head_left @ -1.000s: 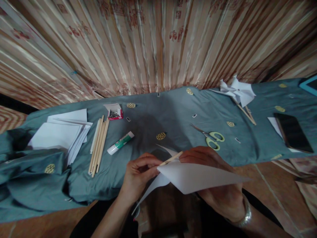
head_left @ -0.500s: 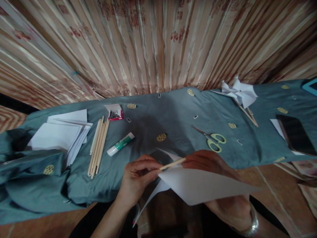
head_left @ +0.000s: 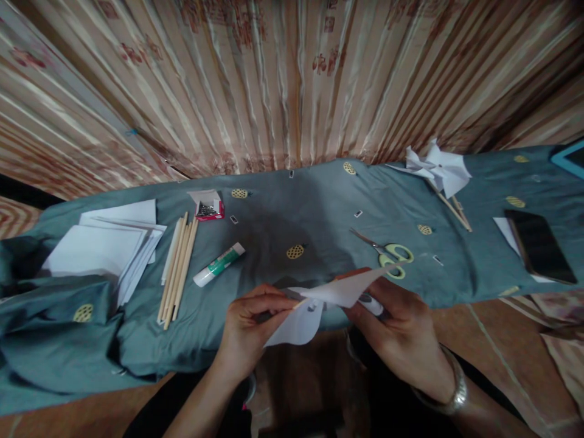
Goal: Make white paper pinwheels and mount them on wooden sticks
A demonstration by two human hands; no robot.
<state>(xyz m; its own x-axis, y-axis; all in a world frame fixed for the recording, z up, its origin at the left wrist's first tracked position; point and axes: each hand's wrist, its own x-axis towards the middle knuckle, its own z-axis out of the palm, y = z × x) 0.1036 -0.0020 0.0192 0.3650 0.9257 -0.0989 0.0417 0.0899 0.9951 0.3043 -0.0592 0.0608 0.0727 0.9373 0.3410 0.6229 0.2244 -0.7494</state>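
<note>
A white paper pinwheel (head_left: 342,291) is held up in front of me at the table's near edge. My left hand (head_left: 255,325) pinches a thin wooden stick (head_left: 298,304), of which only a short bit shows beside the paper. My right hand (head_left: 396,334), with a bracelet on the wrist, grips the pinwheel from the right. Its fingers are partly hidden behind the blades. Beyond the right hand lie scissors with light green handles (head_left: 396,252), and a green and white glue stick (head_left: 219,264) rests past the left hand.
Wooden sticks (head_left: 176,274) lie left of the glue stick, near a small open box of metal pins (head_left: 210,207) and stacked white paper (head_left: 95,249). A finished pinwheel (head_left: 440,167) is at the back right. A dark phone (head_left: 541,246) lies at the right on paper.
The pinwheel has turned in my hands, so its blades now face another way. My right hand has shifted its grip, its back and thumb now showing. The left hand stays on the stick.
</note>
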